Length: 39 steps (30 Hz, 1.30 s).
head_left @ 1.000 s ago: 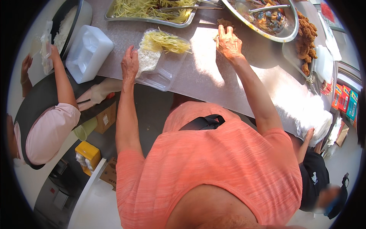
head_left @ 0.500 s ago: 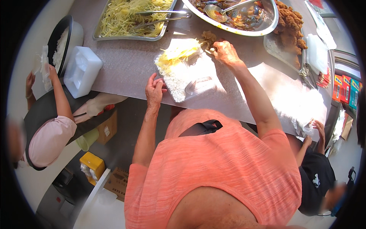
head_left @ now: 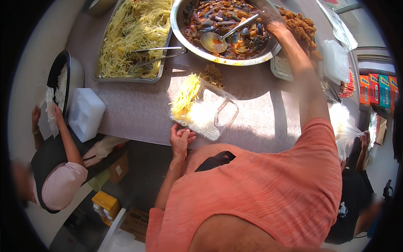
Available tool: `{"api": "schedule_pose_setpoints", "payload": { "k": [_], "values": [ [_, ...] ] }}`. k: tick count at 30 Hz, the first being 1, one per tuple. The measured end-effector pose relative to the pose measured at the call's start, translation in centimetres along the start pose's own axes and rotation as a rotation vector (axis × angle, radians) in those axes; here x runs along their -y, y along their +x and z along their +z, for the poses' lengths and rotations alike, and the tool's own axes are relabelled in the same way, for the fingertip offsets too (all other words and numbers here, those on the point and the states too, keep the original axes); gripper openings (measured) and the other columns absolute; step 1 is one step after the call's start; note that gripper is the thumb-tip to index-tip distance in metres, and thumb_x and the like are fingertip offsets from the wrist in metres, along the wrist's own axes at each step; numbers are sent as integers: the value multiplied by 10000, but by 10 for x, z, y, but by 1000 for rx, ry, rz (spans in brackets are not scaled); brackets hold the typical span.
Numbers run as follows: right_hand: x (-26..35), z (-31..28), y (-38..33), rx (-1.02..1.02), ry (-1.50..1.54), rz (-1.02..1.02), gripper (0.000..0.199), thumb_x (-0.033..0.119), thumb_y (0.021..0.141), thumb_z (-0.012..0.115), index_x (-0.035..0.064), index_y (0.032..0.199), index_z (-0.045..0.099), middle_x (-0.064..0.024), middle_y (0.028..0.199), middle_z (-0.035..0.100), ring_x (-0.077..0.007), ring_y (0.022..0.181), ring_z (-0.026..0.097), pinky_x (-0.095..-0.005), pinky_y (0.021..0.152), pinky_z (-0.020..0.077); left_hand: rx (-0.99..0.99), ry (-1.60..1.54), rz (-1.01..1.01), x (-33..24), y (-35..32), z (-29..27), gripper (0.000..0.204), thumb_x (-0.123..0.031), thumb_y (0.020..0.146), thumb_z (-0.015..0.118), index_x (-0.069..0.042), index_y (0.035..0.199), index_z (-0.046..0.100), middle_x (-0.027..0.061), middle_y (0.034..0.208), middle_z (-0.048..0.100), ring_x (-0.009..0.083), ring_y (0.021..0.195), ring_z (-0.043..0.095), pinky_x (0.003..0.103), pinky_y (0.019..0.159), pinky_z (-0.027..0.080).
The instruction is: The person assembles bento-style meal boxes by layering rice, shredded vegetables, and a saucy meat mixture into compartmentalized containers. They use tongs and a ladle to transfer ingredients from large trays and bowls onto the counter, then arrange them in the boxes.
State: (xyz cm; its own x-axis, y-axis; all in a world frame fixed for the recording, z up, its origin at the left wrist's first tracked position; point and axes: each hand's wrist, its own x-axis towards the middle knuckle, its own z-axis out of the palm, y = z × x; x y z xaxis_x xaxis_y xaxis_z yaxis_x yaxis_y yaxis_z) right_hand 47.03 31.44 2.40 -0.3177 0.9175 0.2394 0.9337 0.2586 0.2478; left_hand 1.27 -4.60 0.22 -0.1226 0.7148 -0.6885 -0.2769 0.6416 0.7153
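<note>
A clear plastic takeaway box lies slanted on the table before me. White rice fills its near part and shredded potato its left side; the right compartments look bare under glare. My left hand is closed at the box's near-left edge, fingers curled against the rim. My right arm stretches to the far right of a big steel bowl of braised eggplant. There my right hand is closed on the handle end of a serving spoon, whose bowl rests on the eggplant.
A tray of shredded potato with tongs stands left; fried chicken is right. Brown scraps lie behind the box. Co-workers stand at both ends: one near a rice pot, one holding a plastic bag.
My right hand has left the brown scraps beside the box and reached up to the serving spoon. My left hand has curled in at the box edge. The view has shifted.
</note>
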Motion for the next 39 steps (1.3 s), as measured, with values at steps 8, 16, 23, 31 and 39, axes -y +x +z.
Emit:
{"api": "schedule_pose_setpoints", "payload": {
  "k": [8, 16, 23, 31, 39],
  "values": [
    [11, -27, 24, 300, -235, -79, 137, 183, 862, 550, 103, 900, 654, -75, 1035, 599, -258, 1075, 556, -436, 902, 421, -100, 129, 127, 0, 19, -26, 549, -66, 859, 608, 1, 1340, 352, 118, 1018, 590, 166, 803, 651, 234, 572, 532],
    [-21, -165, -17, 526, 1049, 226, 228, 171, 816, 690, 17, 976, 639, -15, 763, 589, -76, 719, 560, -243, 596, 456, -168, 245, 241, -24, 55, -34, 416, -82, 840, 624, -24, 1237, 512, 34, 981, 586, 85, 766, 575, 187, 522, 464],
    [87, -139, -54, 203, 1809, 621, 271, 228, 928, 567, 18, 1096, 595, -93, 933, 658, -156, 845, 667, -282, 831, 538, -206, 201, 260, -20, 63, -36, 388, -82, 838, 630, -26, 1209, 534, 33, 969, 601, 84, 768, 579, 190, 525, 469],
    [123, -154, -58, -284, 994, -183, 157, 17, 853, 600, -68, 980, 638, -158, 951, 662, -216, 812, 684, -279, 731, 558, -236, 125, 288, -6, 60, -42, 383, -85, 840, 632, -21, 1205, 534, 30, 929, 619, 83, 704, 593, 192, 522, 474],
    [159, -126, -44, -352, 913, -480, 239, 14, 773, 658, 12, 1007, 613, -137, 897, 622, -285, 777, 643, -327, 673, 532, -209, 130, 348, -9, 63, -38, 353, -87, 839, 636, -25, 1178, 557, 14, 912, 615, 70, 715, 587, 186, 525, 472]
  ]
}}
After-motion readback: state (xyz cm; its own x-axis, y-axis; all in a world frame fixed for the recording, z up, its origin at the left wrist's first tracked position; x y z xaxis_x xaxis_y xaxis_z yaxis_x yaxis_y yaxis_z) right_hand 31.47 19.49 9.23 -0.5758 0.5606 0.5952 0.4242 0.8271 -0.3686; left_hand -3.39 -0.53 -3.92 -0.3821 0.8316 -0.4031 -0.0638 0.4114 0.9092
